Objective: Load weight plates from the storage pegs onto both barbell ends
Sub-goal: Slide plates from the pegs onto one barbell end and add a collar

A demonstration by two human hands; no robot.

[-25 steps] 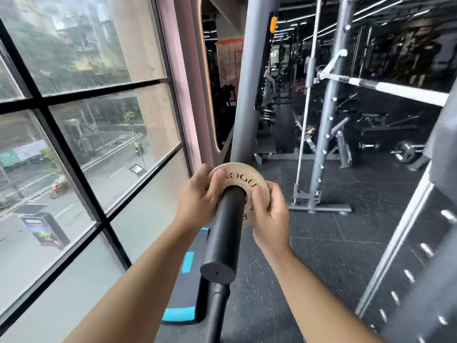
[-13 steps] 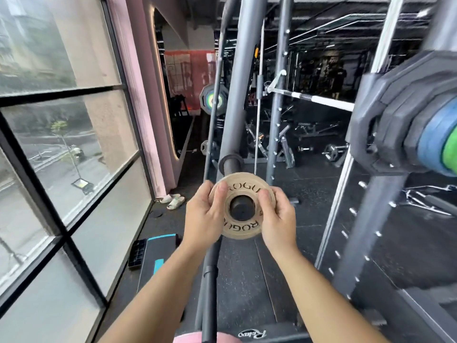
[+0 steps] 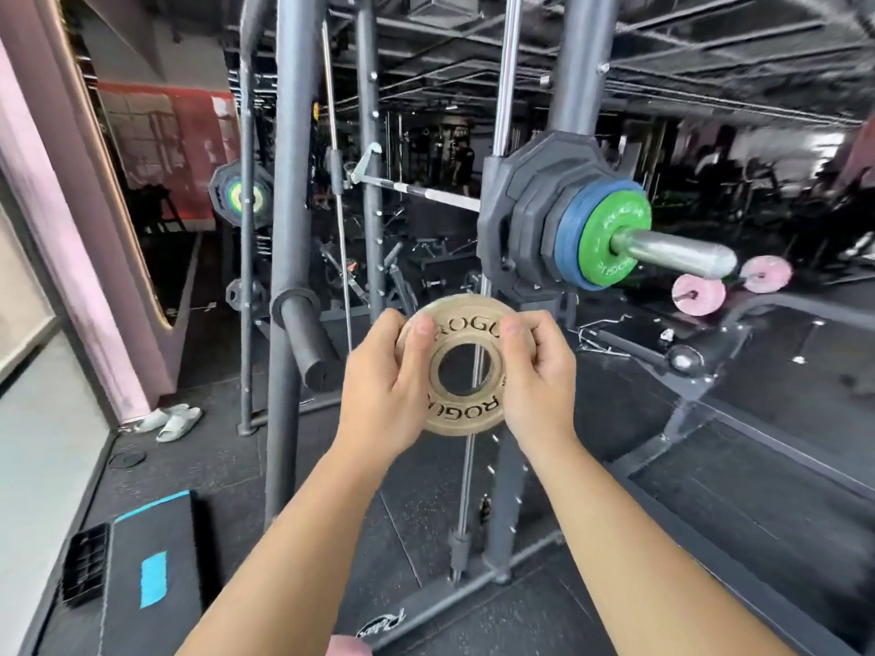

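— What sits furthest left?
— A black step platform with blue patches lies on the floor, and a pair of pale sandals lies beyond it. Next comes a bare black peg, angled up from a grey upright.

— And the tan plate?
— It is in mid-air, right of that peg, touching neither peg nor bar, with its hole empty. The left hand grips its left edge, thumb pressed on the face. The right hand grips the right edge the same way.

— Further right?
— The barbell sleeve, higher up, carries black plates, a blue plate and a green plate outermost.
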